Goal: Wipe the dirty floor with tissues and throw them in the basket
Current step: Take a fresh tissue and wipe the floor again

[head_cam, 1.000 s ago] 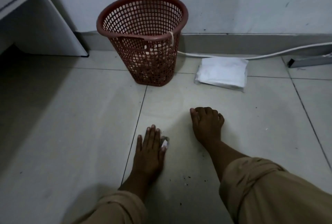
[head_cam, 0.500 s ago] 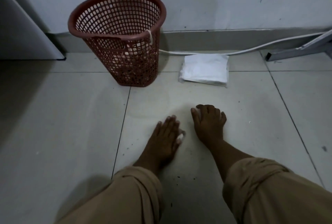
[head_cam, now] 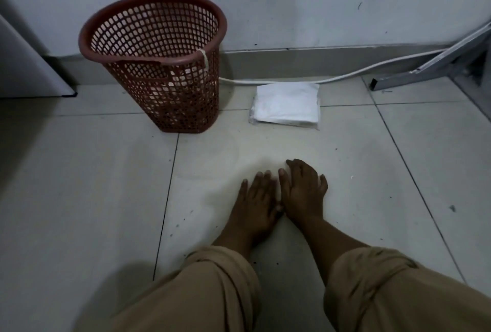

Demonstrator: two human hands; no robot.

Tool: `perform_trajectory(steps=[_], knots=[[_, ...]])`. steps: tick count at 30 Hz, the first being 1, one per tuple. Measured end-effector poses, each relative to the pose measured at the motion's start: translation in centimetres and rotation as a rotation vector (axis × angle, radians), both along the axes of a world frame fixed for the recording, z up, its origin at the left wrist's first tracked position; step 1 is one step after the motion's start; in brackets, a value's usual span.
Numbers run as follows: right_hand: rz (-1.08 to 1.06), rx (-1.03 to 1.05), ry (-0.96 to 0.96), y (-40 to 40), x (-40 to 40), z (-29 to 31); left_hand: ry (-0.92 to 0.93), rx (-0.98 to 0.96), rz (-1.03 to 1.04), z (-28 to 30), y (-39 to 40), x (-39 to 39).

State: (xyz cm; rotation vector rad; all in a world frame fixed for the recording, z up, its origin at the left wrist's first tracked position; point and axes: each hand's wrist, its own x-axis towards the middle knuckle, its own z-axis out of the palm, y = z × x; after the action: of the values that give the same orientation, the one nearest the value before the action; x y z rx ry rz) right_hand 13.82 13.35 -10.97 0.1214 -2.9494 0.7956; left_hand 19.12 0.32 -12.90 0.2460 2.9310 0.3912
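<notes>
My left hand (head_cam: 256,198) lies flat on the pale floor tile, fingers straight, pressing down; the tissue under it is hidden. My right hand (head_cam: 303,190) rests palm-down right beside it, their thumb sides touching, and it holds nothing. Dark dirt specks (head_cam: 183,216) dot the tile left of and behind the hands. The red mesh basket (head_cam: 152,57) stands upright near the wall, ahead and to the left, with pale crumpled tissues showing through its lower mesh. A white pack of tissues (head_cam: 287,105) lies flat on the floor to the basket's right.
A white cable (head_cam: 345,75) runs along the grey baseboard behind the pack. A grey metal bracket (head_cam: 438,65) leans at the far right. A white cabinet side (head_cam: 24,65) stands at the left edge. My tan sleeves fill the bottom.
My left hand has slid forward and to the right across the tile until it touches the right hand. The white bit of tissue at its thumb no longer shows. The right hand stayed put.
</notes>
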Motion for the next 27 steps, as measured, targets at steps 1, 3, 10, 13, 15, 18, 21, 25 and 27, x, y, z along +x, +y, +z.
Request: perform_trajectory(steps=[1, 3, 10, 13, 15, 18, 21, 25, 27], knots=[[0.003, 0.009, 0.01, 0.1, 0.6, 0.0, 0.0, -0.006, 0.066, 0.2, -0.7, 0.1], [0.106, 0.069, -0.02, 0.3, 2.2, -0.1, -0.001, -0.026, 0.166, 0.7, -2.5, 0.2], [0.555, 0.341, -0.122, 1.6, 8.8, -3.1, -0.018, -0.022, 0.214, 2.2, -3.9, -0.5], [0.634, 0.439, -0.061, 3.8, 8.0, -2.6, -0.022, -0.041, 0.188, 2.4, -2.9, -0.5], [0.486, 0.457, -0.097, 4.1, 6.4, -1.9, -0.029, -0.034, 0.168, 2.5, -2.4, -0.3], [0.283, 0.413, -0.205, 1.8, 4.9, -1.4, -0.026, -0.032, 0.137, 2.5, -1.8, 0.2], [0.456, 0.402, -0.171, -0.4, 5.8, -1.1, -0.032, -0.029, 0.137, 2.8, -1.9, 0.2], [0.715, 0.445, -0.104, 2.6, 6.3, -1.7, -0.039, -0.046, 0.162, 2.8, -3.0, -0.1], [0.597, 0.476, -0.098, 4.5, 5.0, -1.7, -0.048, -0.061, 0.185, 2.6, -3.6, -0.2]])
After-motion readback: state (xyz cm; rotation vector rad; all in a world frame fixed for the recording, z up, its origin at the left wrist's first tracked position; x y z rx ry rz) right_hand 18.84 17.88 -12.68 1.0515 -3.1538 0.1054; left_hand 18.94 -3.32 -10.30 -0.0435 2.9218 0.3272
